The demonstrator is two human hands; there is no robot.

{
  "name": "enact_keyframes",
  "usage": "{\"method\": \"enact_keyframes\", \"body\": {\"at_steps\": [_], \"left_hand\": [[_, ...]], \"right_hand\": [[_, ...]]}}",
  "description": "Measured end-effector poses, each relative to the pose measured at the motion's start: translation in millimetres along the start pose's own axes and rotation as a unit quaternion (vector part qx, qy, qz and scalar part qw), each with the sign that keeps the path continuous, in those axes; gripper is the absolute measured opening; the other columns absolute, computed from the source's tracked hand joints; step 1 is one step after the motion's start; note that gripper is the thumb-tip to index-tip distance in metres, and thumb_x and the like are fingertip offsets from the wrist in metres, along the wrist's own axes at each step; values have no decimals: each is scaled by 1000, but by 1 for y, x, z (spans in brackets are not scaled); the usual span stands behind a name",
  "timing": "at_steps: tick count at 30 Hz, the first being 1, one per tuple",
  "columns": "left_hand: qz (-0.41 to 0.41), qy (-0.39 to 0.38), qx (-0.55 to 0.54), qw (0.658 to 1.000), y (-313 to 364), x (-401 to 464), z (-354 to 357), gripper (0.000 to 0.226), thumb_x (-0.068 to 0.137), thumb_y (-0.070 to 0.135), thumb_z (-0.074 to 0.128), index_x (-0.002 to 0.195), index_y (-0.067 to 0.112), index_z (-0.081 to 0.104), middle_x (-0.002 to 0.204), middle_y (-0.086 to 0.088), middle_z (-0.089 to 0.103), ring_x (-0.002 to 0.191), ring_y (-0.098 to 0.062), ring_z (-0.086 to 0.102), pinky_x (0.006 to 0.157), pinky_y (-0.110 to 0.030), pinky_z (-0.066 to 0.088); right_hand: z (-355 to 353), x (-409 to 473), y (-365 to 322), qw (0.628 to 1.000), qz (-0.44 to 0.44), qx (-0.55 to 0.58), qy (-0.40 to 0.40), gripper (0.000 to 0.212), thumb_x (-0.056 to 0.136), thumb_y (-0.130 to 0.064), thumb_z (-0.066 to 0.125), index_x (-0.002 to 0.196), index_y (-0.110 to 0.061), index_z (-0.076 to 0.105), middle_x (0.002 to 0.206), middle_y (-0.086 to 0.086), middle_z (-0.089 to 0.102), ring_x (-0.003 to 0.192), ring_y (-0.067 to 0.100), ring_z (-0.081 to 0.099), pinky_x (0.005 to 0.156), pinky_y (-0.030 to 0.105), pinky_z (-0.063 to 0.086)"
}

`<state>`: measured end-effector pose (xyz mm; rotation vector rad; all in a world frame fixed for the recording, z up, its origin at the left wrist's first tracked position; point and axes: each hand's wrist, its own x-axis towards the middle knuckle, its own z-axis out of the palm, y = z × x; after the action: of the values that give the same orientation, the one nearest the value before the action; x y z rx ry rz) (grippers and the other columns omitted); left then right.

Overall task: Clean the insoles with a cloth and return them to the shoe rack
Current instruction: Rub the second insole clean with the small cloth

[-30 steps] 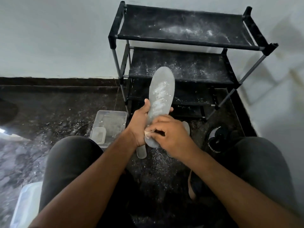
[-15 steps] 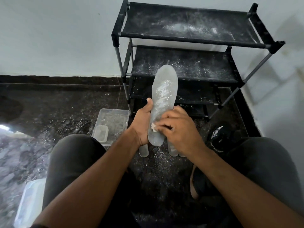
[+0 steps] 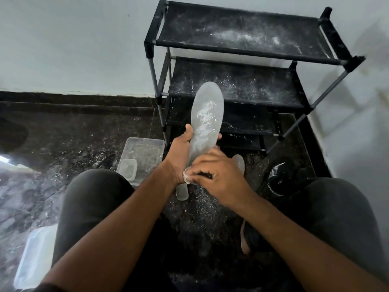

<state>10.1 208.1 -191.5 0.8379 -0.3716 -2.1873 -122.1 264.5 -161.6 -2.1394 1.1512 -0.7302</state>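
Observation:
My left hand [image 3: 182, 150] grips a pale grey insole [image 3: 205, 119] at its middle and holds it upright, toe up, in front of the black shoe rack [image 3: 237, 85]. White powder streaks the insole's centre. My right hand [image 3: 216, 175] pinches a small white cloth [image 3: 187, 175] against the insole's heel end. Two more insoles lie on the floor below: one [image 3: 182, 192] under my left wrist, another [image 3: 240, 163] behind my right hand.
The rack's three fabric shelves are dusted with white powder. A clear plastic tub [image 3: 143, 154] with a smaller container inside stands left of the rack. A black shoe [image 3: 277, 180] sits at the right. A plastic lid [image 3: 33, 256] lies near my left knee. Powder covers the dark floor.
My right hand with the cloth has slid down the insole from its middle to the heel end. My left hand keeps the same grip.

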Motion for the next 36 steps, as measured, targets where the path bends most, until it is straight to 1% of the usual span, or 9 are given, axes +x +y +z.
{"method": "enact_keyframes", "body": {"at_steps": [3,5,10,14,19,23,28,33,36], "left_hand": [[-12,-20,-20,1000,0,-1,1,87,103,68,25,107,-2,77,102,-16,72,87,-27,74,77,-35,63],[-14,-29,-29,999,0,0,2,84,104,67,26,115,-4,71,101,-16,73,87,-26,75,70,-33,63],[-5,-42,-17,999,3,4,-8,87,102,72,26,118,0,72,105,-16,65,92,-27,63,85,-38,57],[-17,-66,-34,997,2,2,-6,88,101,70,28,117,-5,71,103,-18,70,90,-29,72,82,-40,63],[-18,-60,-41,997,3,3,-9,87,101,72,27,123,-1,67,108,-14,63,92,-26,67,85,-38,59],[-9,-67,-30,997,2,1,-5,85,102,69,26,128,-4,60,103,-17,70,90,-28,73,79,-40,63],[-21,-71,-29,997,1,1,-7,88,101,72,27,116,-1,75,113,-13,63,99,-26,66,89,-41,58],[-8,-56,-21,998,1,2,-5,88,103,69,25,116,-4,72,101,-15,73,87,-25,72,79,-34,60],[-19,-49,-14,999,3,3,-5,85,102,71,24,128,-2,60,101,-14,74,90,-26,74,79,-35,63]], "right_hand": [[-10,4,8,998,16,-28,46,12,81,-30,75,91,-23,77,86,-18,63,89,0,44,76,19,39],[-11,8,7,994,27,-52,88,11,82,-26,76,89,-18,77,88,-17,63,89,-1,43,79,20,41],[-5,-3,1,999,3,-43,-32,14,83,-32,74,92,-22,77,86,-15,62,90,7,47,79,28,45],[-17,2,10,992,30,-104,68,15,83,-31,73,91,-18,75,84,-15,60,86,4,43,76,24,43],[-7,-4,2,997,0,-69,-26,13,83,-32,72,91,-22,75,84,-16,60,91,7,49,80,28,45],[-20,5,11,986,28,-146,78,13,83,-29,73,88,-17,75,83,-13,58,85,6,43,72,23,38],[-7,-3,3,997,4,-74,-17,14,85,-33,71,91,-21,75,84,-18,58,87,4,45,80,22,39],[-21,8,17,984,28,-150,93,13,83,-29,73,90,-18,76,86,-14,62,85,10,44,74,31,45],[-9,3,8,996,-2,-72,42,11,84,-27,74,92,-20,76,88,-13,63,87,6,45,77,28,45]]}}
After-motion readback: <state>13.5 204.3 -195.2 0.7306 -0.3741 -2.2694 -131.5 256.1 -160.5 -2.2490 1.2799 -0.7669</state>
